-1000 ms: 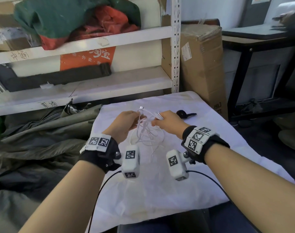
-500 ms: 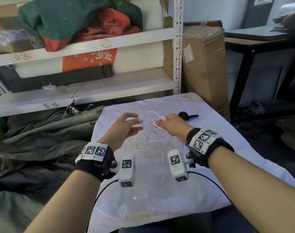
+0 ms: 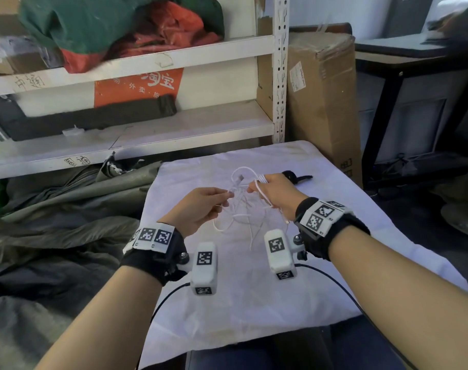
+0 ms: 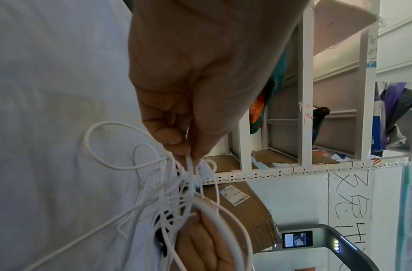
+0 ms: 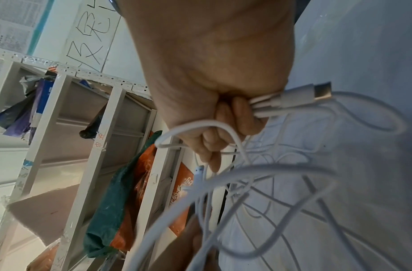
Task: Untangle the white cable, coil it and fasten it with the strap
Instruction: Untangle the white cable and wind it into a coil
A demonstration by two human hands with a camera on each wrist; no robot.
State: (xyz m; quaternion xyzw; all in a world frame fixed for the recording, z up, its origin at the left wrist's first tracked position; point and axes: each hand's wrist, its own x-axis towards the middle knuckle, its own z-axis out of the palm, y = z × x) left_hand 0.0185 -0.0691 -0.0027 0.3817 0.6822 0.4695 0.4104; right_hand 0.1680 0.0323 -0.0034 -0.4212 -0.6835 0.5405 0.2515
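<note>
Cable (image 3: 243, 209): white, silver-tipped plug. Strap (image 3: 294, 177): black. Cloth (image 3: 334, 222): plain white. Wristbands (image 3: 158, 252): black, bearing black-and-white square markers. Shelving (image 3: 147, 57): white. Carton (image 3: 323, 97): brown.

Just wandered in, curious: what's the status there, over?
Both hands on the white cable: left hand pinches a strand, right hand grips a bundle. Cable still tangled. Black strap lies untouched on the cloth.

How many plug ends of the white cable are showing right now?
2, possibly more hidden in the tangle: a metal-tipped white plug sticking out of the right hand's grip, and another above the tangled white cable.
</note>
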